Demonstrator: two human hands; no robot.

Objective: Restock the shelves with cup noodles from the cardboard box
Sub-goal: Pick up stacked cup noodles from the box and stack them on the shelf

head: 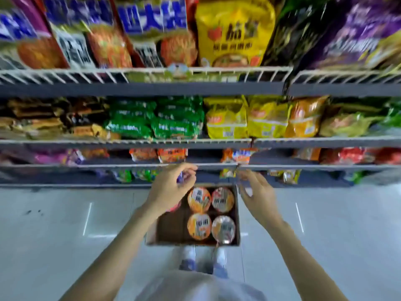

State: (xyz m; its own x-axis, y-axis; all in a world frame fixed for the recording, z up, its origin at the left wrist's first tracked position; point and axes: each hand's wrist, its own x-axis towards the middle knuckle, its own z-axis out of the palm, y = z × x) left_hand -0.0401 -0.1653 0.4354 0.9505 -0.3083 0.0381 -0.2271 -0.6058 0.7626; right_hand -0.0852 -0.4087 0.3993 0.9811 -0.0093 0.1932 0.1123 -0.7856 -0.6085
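An open cardboard box (pixel 237 216) sits on the floor below me, at the foot of the shelves. Several cup noodles (pixel 199 199) with orange and red lids stand upright in its right half; the left half shows bare cardboard. My left hand (pixel 168 189) hovers above the box's far left corner, fingers loosely curled, holding nothing that I can make out. My right hand (pixel 256 192) hovers above the box's far right corner, fingers relaxed and spread, empty. Both hands are level with the lower shelf rail (pixel 208 166). The frame is blurred.
Wire-fronted shelves (pixel 152 71) fill the upper view, packed with bagged instant noodles in red, yellow, green and purple. Lower shelves hold a few packs with gaps between them (pixel 204 155). My shoes (pixel 188 257) stand just behind the box on a pale tiled floor (pixel 65 224).
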